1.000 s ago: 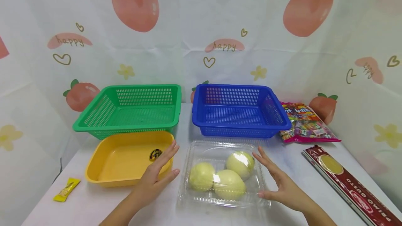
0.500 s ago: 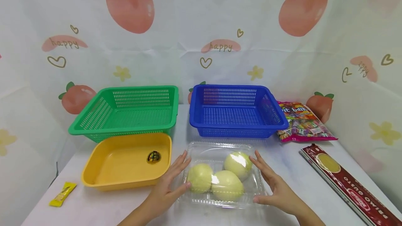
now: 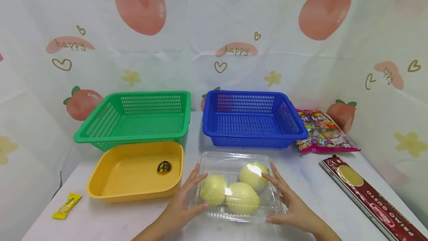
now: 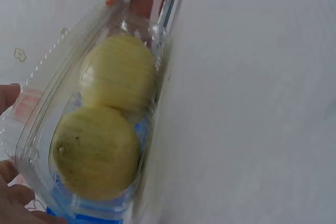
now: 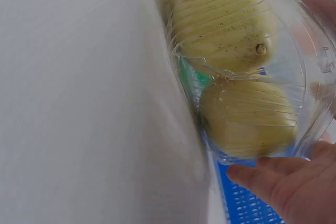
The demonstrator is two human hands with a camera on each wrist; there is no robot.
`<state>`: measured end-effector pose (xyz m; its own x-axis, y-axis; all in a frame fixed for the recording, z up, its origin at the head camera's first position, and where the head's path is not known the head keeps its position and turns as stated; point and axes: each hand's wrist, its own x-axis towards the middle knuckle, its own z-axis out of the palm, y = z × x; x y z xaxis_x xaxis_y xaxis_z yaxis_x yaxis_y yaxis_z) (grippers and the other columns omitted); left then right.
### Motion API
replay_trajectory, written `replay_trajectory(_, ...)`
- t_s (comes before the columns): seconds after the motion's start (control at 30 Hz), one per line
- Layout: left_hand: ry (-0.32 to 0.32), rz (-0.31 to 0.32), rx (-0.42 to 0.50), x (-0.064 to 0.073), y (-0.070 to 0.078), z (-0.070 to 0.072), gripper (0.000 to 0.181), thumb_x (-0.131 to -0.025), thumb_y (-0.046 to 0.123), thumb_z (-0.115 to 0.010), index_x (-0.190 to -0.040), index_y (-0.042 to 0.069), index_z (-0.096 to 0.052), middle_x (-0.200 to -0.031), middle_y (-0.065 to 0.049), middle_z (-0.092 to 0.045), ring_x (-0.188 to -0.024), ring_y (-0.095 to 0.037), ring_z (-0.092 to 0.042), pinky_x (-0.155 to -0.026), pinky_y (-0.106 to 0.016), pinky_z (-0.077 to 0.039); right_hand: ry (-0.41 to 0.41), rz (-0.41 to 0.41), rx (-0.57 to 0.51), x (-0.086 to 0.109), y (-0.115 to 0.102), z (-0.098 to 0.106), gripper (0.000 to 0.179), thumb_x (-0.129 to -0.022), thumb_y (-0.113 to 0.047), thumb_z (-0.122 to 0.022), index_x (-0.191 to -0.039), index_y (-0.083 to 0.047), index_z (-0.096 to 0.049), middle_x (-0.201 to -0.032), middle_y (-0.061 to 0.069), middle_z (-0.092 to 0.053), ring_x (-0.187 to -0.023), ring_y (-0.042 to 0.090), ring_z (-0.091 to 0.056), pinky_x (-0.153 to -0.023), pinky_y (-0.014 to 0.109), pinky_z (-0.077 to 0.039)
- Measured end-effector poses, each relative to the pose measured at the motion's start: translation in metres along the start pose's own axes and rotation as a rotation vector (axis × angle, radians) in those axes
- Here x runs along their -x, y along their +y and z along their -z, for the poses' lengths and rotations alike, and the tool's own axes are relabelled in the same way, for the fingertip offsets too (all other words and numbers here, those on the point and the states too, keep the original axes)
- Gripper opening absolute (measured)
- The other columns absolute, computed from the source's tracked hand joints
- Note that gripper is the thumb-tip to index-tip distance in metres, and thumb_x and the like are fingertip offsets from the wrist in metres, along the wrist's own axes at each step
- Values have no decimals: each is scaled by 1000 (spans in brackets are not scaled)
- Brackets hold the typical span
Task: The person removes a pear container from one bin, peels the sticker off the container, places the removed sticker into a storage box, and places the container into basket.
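Note:
A clear plastic clamshell container [image 3: 220,161] lies on the table with three pale yellow round fruits [image 3: 242,198], like small melons, inside its closed lid. My left hand [image 3: 180,205] holds its left side, fingers along the edge and thumb near the front corner. On the opposite side my right hand [image 3: 294,207] grips it, with fingertips over the lid's edge and thumb at the front corner. In the left wrist view, left-hand fingers [image 4: 16,198] sit right at the ribbed rim. The right wrist view shows right-hand fingers [image 5: 257,179] against the container's side.
Behind stand a green basket [image 3: 133,138] and a blue basket [image 3: 257,137]. A yellow tub [image 3: 130,174] is left of the container, with a small yellow packet [image 3: 67,206] beyond it. At right lie a candy bag [image 3: 324,131] and a long dark red box [image 3: 371,196].
Both hands have closed in on the container, the left moving right and the right moving slightly left, until their fingers reach its edges. The container has stayed in place.

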<state>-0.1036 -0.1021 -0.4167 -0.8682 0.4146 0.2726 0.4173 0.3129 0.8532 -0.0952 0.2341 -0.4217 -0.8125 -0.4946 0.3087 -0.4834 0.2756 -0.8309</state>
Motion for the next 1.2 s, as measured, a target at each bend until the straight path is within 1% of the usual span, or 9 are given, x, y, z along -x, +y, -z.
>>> replay_trajectory(0.1,-4,35,38,0,-2,-6,70,-78,27,-74,-138,24,-40,-158,-8,-4,-143,-34,-11,-104,-69,-17,8,-10,17,1,0,-1,90,-69,-2,-78,-144,-4,-28,-154,23,12,-137,-13,-4,-94,29,-45)
replay_trajectory(0.13,-5,49,49,0,-3,-8,71,-76,27,-76,-137,24,-39,-158,-8,-2,-142,-40,-10,-105,-67,-17,11,-3,8,1,1,-2,88,-69,-2,-78,-143,-4,-29,-154,22,12,-137,-13,-5,-94,25,-45)
replay_trajectory(0.23,-14,113,96,0,-3,-12,73,-73,27,-79,-134,29,-38,-158,-4,2,-144,-33,-5,-110,-59,-16,18,12,-16,1,4,-4,83,-70,0,-77,-140,-5,-33,-155,19,12,-136,-14,-7,-92,16,-41)
replay_trajectory(0.47,-43,155,166,0,-2,-13,72,-73,24,-78,-131,27,-37,-158,-4,9,-144,-31,3,-111,-58,-11,29,26,15,1,2,-4,77,-70,0,-77,-137,-6,-39,-156,19,11,-136,-13,-10,-85,39,-54)
replay_trajectory(0.77,-66,163,160,0,-3,-13,66,-76,24,-76,-129,28,-37,-158,-2,12,-144,-30,6,-112,-57,-7,40,28,69,0,0,-4,73,-72,-3,-77,-136,-10,-43,-156,18,8,-134,-15,-8,-70,56,-54)
replay_trajectory(0.83,-63,150,138,1,-3,-13,65,-76,26,-76,-128,28,-38,-158,-4,11,-144,-30,4,-112,-56,-8,49,38,78,0,-1,-5,70,-71,-3,-77,-134,-10,-45,-156,20,7,-134,-15,-9,-72,52,-56)
replay_trajectory(1.0,-60,93,80,1,-4,-12,59,-78,29,-73,-127,26,-40,-158,-9,10,-143,-35,0,-110,-59,-10,76,70,29,0,-1,-7,61,-71,2,-75,-127,-6,-52,-154,24,5,-137,-10,-14,-87,22,-50)
replay_trajectory(1.1,-63,122,65,2,-2,-11,57,-78,32,-72,-126,28,-41,-158,-2,11,-144,-29,-1,-112,-55,-11,85,99,-26,0,-1,-10,59,-71,7,-74,-125,-2,-53,-154,24,5,-138,-6,-17,-94,15,-44)
replay_trajectory(1.2,-57,160,60,2,1,-10,56,-78,34,-72,-126,29,-43,-157,4,11,-144,-25,-3,-113,-51,-12,91,156,-55,-1,-1,-11,60,-69,12,-72,-125,1,-53,-156,20,4,-138,-2,-22,-93,15,-46)
